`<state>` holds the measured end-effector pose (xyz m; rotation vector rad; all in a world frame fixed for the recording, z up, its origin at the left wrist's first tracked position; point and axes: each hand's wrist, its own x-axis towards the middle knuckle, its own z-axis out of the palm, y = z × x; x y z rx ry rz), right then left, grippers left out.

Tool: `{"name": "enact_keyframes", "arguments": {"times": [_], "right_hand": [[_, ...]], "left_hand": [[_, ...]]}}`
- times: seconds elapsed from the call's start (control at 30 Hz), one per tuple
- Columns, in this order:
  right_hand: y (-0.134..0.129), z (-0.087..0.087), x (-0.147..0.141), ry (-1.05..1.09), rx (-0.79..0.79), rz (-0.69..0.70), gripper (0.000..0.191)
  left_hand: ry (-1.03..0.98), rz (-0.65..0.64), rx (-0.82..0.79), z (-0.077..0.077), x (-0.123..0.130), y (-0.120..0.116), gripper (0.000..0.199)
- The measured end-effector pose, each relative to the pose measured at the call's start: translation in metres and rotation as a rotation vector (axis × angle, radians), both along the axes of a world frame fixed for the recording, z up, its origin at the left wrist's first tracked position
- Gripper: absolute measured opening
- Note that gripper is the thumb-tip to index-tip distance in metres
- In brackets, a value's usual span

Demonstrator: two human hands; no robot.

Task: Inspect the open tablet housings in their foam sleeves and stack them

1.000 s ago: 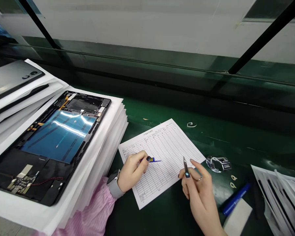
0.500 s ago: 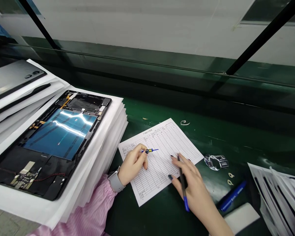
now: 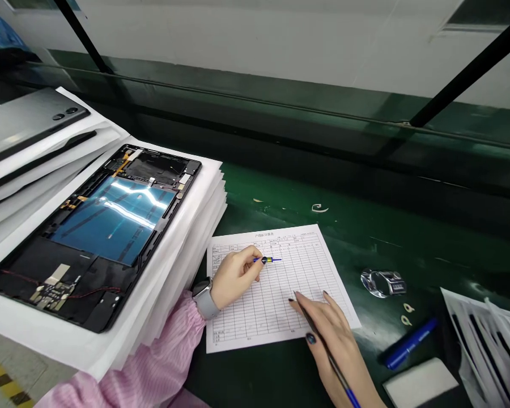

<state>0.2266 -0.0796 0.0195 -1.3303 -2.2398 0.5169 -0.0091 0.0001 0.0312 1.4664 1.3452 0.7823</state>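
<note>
The sheet (image 3: 272, 311), a ruled form with a Chinese title and print mostly too small to read, lies on the green bench (image 3: 276, 190); the left hand (image 3: 237, 276) rests over it, fingers pinching a blue-tipped piece (image 3: 274, 259). The right hand (image 3: 334, 343), fingers loosely spread, holds a pen (image 3: 332, 363) above its near edge. The blue marker (image 3: 411, 343) bears white lettering, illegible here.
</note>
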Motion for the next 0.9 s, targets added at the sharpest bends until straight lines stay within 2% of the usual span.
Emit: {"name": "enact_keyframes", "arguments": {"times": [0.1,0.17,0.23,0.37,0.43,0.53,0.63,0.7,0.8,0.9], "right_hand": [[-0.004,-0.001,0.004,0.331,-0.228,-0.14,0.029],[-0.004,0.002,0.003,0.465,-0.308,-0.171,0.018],[0.0,0.006,0.001,0.525,-0.341,-0.144,0.012],[0.006,0.012,-0.001,0.641,-0.329,-0.173,0.02],[0.008,0.013,-0.001,0.66,-0.316,-0.173,0.02],[0.008,0.013,-0.001,0.627,-0.295,-0.103,0.025],[0.009,0.013,-0.005,0.567,-0.258,-0.063,0.018],[0.01,0.013,-0.009,0.507,-0.24,-0.086,0.016],[0.011,0.011,-0.013,0.425,-0.222,-0.165,0.031],[0.011,0.009,-0.016,0.423,-0.206,-0.237,0.03]], "left_hand": [[0.032,-0.01,0.008,-0.001,0.0,0.001,0.013],[0.042,-0.026,0.021,-0.002,0.0,0.002,0.012],[0.059,-0.037,0.033,-0.002,0.0,0.002,0.013],[0.09,-0.045,0.044,-0.001,0.0,0.001,0.013],[0.1,-0.054,0.048,-0.001,0.0,0.001,0.013],[0.114,-0.063,0.059,-0.002,-0.001,0.001,0.013],[0.136,-0.067,0.067,-0.002,-0.001,0.001,0.013],[0.142,-0.071,0.063,-0.001,-0.001,0.001,0.014],[0.15,-0.073,0.064,0.0,0.0,0.001,0.013],[0.165,-0.076,0.08,0.0,0.001,0.001,0.012]]}}
